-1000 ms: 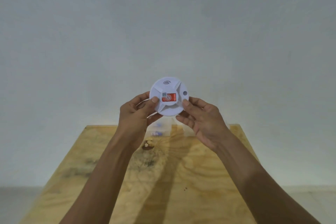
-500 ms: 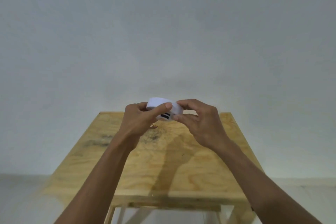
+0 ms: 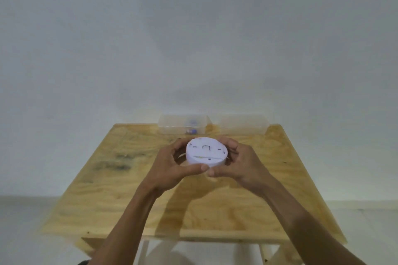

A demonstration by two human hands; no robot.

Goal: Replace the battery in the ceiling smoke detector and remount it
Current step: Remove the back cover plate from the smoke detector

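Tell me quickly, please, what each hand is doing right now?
Left hand: closed on the detector, gripping its left side.
Right hand: closed on the detector, gripping its right side.

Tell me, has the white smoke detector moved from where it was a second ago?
Yes. The smoke detector, held in both hands, has come down: earlier it was up against the wall, above the table's far edge; now it sits lower, over the wooden table.
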